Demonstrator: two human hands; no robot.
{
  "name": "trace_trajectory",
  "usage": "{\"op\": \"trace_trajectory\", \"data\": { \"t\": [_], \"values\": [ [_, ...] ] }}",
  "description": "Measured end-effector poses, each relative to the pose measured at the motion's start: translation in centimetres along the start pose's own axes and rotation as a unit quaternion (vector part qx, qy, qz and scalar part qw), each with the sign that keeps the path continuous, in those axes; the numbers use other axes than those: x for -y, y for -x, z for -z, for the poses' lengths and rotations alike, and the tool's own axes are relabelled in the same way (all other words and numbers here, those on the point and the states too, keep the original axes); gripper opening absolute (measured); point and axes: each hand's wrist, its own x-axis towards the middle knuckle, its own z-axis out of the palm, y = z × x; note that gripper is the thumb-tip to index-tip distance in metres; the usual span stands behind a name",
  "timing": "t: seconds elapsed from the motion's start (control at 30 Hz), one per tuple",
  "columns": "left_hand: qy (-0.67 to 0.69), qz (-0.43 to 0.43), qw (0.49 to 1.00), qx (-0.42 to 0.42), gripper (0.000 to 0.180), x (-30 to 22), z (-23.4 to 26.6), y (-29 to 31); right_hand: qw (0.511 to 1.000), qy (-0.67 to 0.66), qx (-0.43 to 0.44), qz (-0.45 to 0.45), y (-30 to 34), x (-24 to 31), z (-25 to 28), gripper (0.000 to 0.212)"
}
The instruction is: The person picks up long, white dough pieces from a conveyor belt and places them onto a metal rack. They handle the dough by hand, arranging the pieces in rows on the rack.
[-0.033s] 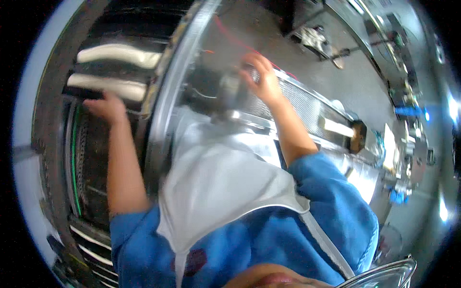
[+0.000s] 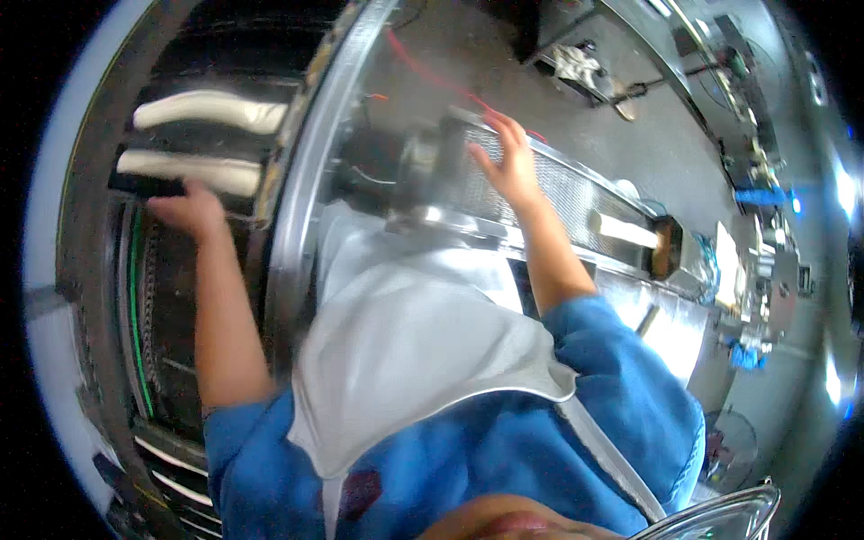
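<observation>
Two long white rolls (image 2: pixel 209 110): laid near black surface's (image 2: pixel 225 67) right edge.
Left hand (image 2: pixel 191 214): loosely spread by lower roll (image 2: pixel 184 168); touch can't be told.
Right hand (image 2: pixel 511 168): spread, nothing held, just moved right over silver mesh tray (image 2: pixel 571 193).

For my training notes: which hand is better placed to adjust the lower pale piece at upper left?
Probably the left hand: it is close beside that pale piece, though blur hides whether they touch. The right hand is farther away, apparently over the metal mesh.
</observation>
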Motion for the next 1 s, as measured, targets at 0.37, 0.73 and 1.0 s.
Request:
{"op": "trace_trajectory", "data": {
  "t": [0.37,0.73,1.0],
  "values": [
    [0.036,0.052,0.997,0.042,0.08,-3.0,0.5,0.3,0.936,0.304,0.064,-0.166,19.5,-13.4,12.0,0.059],
    [-0.042,0.065,0.993,0.09,0.082,-8.4,4.1,4.5,0.858,-0.264,-0.389,-0.207,7.5,-10.4,17.8,0.039],
    [0.019,0.048,0.998,0.019,0.076,-6.1,3.6,3.2,0.797,-0.525,-0.3,-0.008,-14.8,8.8,21.1,0.079]
  ]
}}
